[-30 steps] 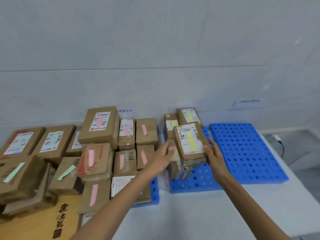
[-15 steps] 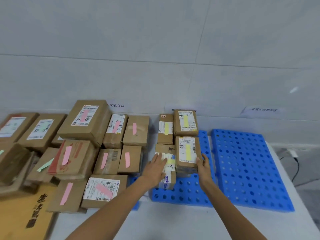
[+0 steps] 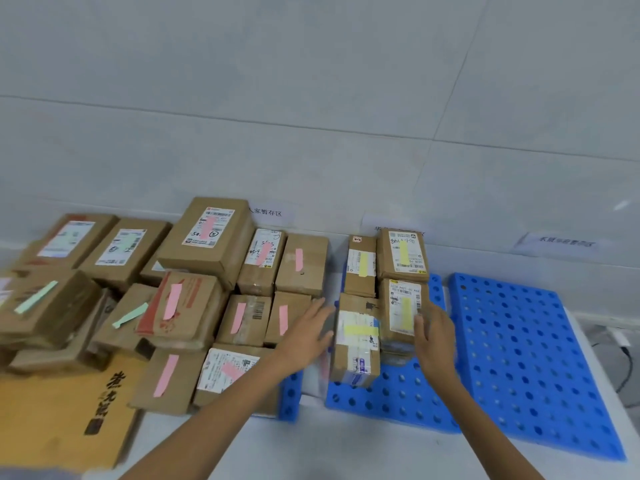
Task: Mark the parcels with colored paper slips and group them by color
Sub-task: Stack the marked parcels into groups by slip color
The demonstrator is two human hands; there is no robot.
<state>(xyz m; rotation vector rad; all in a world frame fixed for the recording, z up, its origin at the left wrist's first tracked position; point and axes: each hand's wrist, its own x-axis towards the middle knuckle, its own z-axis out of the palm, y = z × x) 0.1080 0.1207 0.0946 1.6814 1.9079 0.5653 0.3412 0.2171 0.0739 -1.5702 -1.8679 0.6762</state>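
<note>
Four brown parcels with yellow slips stand together on the middle blue pallet [image 3: 391,401]. The front right one [image 3: 403,308] has my right hand [image 3: 434,336] resting against its right side, thumb at its front corner. My left hand [image 3: 308,330], fingers straight, lies just left of the front left parcel [image 3: 356,341]; contact is unclear. Behind them are two more yellow-slip parcels [image 3: 401,254]. To the left sits the pink-slip group [image 3: 242,317]. Farther left lie parcels with green slips [image 3: 34,299].
A bare blue perforated pallet [image 3: 526,358] lies on the right, with a cable [image 3: 623,368] on the floor beyond it. A large orange box with black characters [image 3: 62,410] is at the front left. Paper signs [image 3: 270,213] are stuck on the wall behind.
The yellow-slip parcel held between both hands came down onto the blue pallet in front of the rear pair. My left hand has since moved off to the left.
</note>
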